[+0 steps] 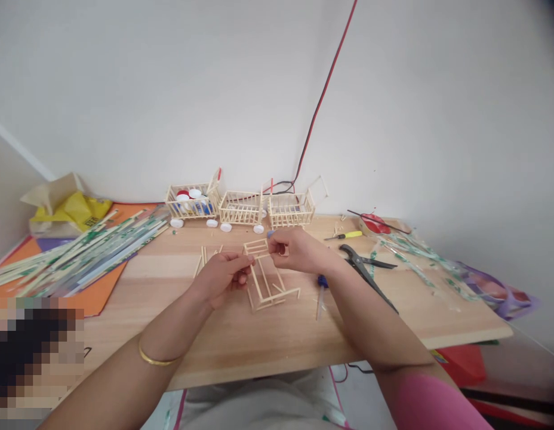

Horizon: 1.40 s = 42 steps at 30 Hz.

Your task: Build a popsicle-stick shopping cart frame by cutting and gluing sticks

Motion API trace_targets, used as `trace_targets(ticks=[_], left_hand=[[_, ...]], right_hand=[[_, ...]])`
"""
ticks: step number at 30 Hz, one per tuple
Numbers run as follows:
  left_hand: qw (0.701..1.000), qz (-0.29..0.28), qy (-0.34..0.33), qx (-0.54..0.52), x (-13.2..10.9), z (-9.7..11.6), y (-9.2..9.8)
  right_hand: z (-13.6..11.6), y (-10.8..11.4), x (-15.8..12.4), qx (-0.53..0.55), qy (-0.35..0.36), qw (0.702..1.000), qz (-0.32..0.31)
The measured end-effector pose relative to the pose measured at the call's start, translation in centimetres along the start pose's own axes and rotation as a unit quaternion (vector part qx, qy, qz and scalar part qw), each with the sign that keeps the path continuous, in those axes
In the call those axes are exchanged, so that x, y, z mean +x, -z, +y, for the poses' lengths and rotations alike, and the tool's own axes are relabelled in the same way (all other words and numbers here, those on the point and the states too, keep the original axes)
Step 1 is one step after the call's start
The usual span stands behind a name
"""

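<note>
A small frame of thin wooden sticks is held over the wooden board. My left hand is closed, pinching the frame's left side. My right hand is closed in a pinch on the frame's top end. The lower end of the frame rests on or just above the board. A few loose sticks lie just behind my left hand.
Three stick carts with white wheels stand at the back by the wall. A pile of wrapped chopsticks lies left on orange paper. Black scissors, a yellow-handled tool, a blue pen and torn wrappers lie right.
</note>
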State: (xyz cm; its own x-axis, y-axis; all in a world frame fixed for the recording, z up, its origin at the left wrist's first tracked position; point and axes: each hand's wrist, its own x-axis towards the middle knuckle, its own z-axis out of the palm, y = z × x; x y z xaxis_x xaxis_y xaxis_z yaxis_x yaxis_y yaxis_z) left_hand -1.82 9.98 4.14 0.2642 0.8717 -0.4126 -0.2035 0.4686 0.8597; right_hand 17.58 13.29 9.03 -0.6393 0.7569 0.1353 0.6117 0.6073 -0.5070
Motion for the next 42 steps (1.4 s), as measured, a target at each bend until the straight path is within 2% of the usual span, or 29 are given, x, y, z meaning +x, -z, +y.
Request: trace_targets(ticks=[3, 5, 6, 7, 8, 9, 11, 12, 14, 17, 22, 24, 26, 29, 31, 33, 35, 38, 42], left_hand=[[1.0, 0.003, 0.004, 0.025, 0.1, 0.2, 0.6], [0.99, 0.064, -0.051, 0.113, -0.3, 0.7, 1.0], [0.97, 0.119, -0.115, 0.181, -0.8, 1.1, 1.1], [0.928, 0.178, -0.2, 0.259, -1.3, 1.4, 1.0], [0.869, 0.226, -0.3, 0.322, -1.9, 1.8, 0.8], [0.812, 0.233, -0.385, 0.371, -2.5, 2.1, 0.4], [0.73, 0.17, -0.486, 0.45, -3.6, 2.3, -0.8], [0.698, 0.135, -0.508, 0.487, -4.0, 2.3, -1.5], [0.656, 0.08, -0.515, 0.545, -4.5, 1.9, -2.8], [0.634, 0.054, -0.504, 0.584, -4.7, 1.1, -4.3], [0.622, 0.082, -0.506, 0.592, -5.5, 0.2, -5.4], [0.629, 0.086, -0.505, 0.585, -6.0, -0.1, -5.8], [0.655, 0.09, -0.502, 0.557, -6.5, -0.3, -6.2], [0.725, 0.093, -0.487, 0.478, -7.6, -1.0, -6.9], [0.773, 0.089, -0.466, 0.421, -8.5, -1.8, -7.2], [0.815, 0.069, -0.437, 0.374, -9.4, -2.8, -7.3], [0.857, 0.04, -0.385, 0.341, -10.0, -4.0, -7.2], [0.913, 0.001, -0.286, 0.29, -9.8, -6.0, -7.3], [0.959, -0.004, -0.177, 0.222, -8.7, -7.8, -8.0]], right_hand=[[0.2, 0.2, -0.3, 0.008, -0.003, 1.0, 0.001], [0.2, 0.4, -0.8, 0.015, -0.006, 1.0, 0.013], [0.1, 0.5, -1.2, 0.018, -0.005, 1.0, 0.021], [-0.1, 0.7, -1.5, 0.019, -0.001, 0.999, 0.028], [-0.4, 0.9, -1.9, 0.016, 0.006, 0.999, 0.036], [-0.8, 1.1, -2.2, 0.009, 0.015, 0.999, 0.043], [-1.9, 1.5, -2.9, -0.012, 0.032, 0.998, 0.058], [-2.4, 1.7, -3.3, -0.024, 0.039, 0.997, 0.064], [-3.5, 2.0, -3.9, -0.044, 0.045, 0.995, 0.073], [-4.4, 2.3, -4.9, -0.073, 0.042, 0.994, 0.073], [-5.0, 2.0, -6.2, -0.091, 0.037, 0.992, 0.074], [-5.3, 2.1, -6.7, -0.081, 0.033, 0.993, 0.079], [-5.5, 2.2, -7.3, -0.055, 0.029, 0.994, 0.088], [-4.7, 2.8, -9.1, -0.01, 0.019, 0.99, 0.142], [-3.2, 3.1, -11.0, -0.012, -0.01, 0.977, 0.212], [-1.1, 3.2, -13.4, -0.05, -0.071, 0.957, 0.277], [1.0, 3.1, -16.1, -0.098, -0.148, 0.935, 0.307], [3.4, 2.3, -19.3, -0.136, -0.24, 0.916, 0.292], [4.7, 1.0, -20.3, -0.148, -0.262, 0.924, 0.237]])
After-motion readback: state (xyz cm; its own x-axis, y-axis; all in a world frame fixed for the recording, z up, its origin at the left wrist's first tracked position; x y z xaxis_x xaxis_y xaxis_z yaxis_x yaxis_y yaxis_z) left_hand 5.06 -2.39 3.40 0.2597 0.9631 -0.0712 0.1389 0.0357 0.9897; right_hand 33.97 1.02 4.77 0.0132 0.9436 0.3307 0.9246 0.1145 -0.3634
